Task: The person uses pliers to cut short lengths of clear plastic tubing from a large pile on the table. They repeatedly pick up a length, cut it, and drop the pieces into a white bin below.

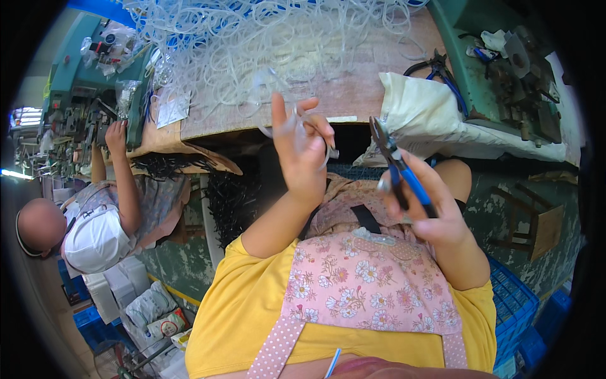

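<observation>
My left hand (300, 158) is raised over the table's front edge, its fingers bent around a looped, see-through plastic piece (331, 153). Part of that piece is blurred, and its exact kind does not show. To the right, my right hand (435, 205) grips pliers (415, 184) with blue and black handles. Their jaws point up and to the left, apart from the plastic piece. Beyond both hands, a tangled heap of similar see-through plastic loops (252, 54) spreads across the wooden tabletop (353, 95).
A second pair of blue-handled pliers (437, 68) lies by a white sack (416, 104) at the right. Green machines (464, 25) flank the table. On the left, a co-worker (104, 221) reaches to a machine. Black strips (230, 202) hang below the table; a blue crate (511, 297) stands behind right.
</observation>
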`<control>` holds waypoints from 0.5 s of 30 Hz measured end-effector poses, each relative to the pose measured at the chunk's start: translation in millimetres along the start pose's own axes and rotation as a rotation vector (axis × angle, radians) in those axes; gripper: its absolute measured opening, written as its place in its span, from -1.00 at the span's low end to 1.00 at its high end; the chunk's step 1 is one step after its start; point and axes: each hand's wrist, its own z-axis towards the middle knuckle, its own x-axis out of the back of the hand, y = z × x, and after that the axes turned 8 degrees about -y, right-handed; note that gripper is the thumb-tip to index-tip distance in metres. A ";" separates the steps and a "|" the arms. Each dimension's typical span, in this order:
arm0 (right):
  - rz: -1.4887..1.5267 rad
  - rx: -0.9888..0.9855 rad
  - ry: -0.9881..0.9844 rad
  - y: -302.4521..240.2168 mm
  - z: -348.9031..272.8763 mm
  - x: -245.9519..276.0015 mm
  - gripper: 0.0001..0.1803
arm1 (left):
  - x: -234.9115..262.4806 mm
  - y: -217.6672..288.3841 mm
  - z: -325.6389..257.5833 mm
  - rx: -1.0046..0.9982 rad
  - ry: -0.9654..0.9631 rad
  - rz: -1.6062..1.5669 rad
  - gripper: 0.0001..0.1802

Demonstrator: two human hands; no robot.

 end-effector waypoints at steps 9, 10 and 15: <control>-1.480 0.088 0.100 2.9 5.1 -19.6 -0.22 | -13.9 32.2 15.4 0.152 0.130 -0.577 -0.08; -1.516 0.088 0.100 2.8 4.2 -20.0 -0.22 | -14.2 32.9 14.7 0.144 0.130 -0.575 -0.08; -1.507 0.063 0.080 1.4 2.8 -21.2 -0.21 | -15.7 35.9 14.3 0.106 0.119 -0.525 -0.08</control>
